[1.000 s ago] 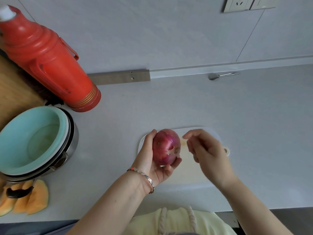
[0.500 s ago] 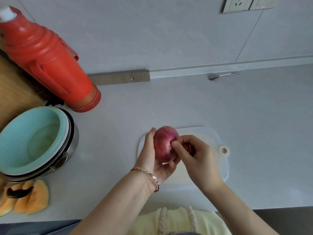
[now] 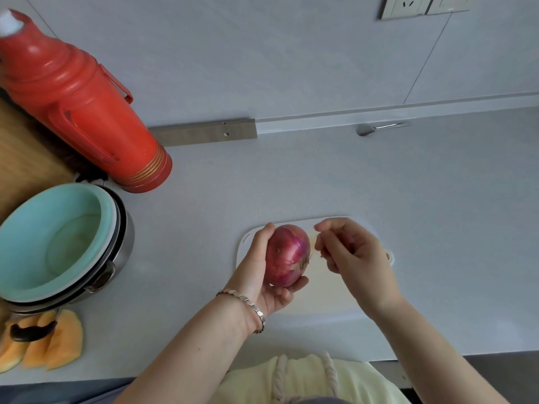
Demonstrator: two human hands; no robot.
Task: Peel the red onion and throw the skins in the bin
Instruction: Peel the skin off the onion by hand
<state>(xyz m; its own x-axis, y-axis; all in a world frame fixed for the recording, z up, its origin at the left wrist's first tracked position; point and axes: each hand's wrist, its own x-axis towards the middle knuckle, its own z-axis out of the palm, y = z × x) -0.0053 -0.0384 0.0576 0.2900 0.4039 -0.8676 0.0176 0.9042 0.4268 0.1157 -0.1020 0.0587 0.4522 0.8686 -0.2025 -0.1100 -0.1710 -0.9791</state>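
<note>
red onion (image 3: 287, 255), skin still on, gripped by left hand (image 3: 262, 277); right hand (image 3: 354, 258) half-curled just beside those fingers, hold unclear; next, pinch loose skin.

The right hand (image 3: 354, 255) blurs at its fingertips; whether it pinches anything, I can't tell. The onion (image 3: 287, 255) hides part of the board (image 3: 335, 298). Flask (image 3: 87, 112) and melon (image 3: 64, 339) run off the left edge.

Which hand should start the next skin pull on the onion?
Right. The left hand grips the red onion above the cutting board, so it's busy; the right hand sits just beside the root end.
</note>
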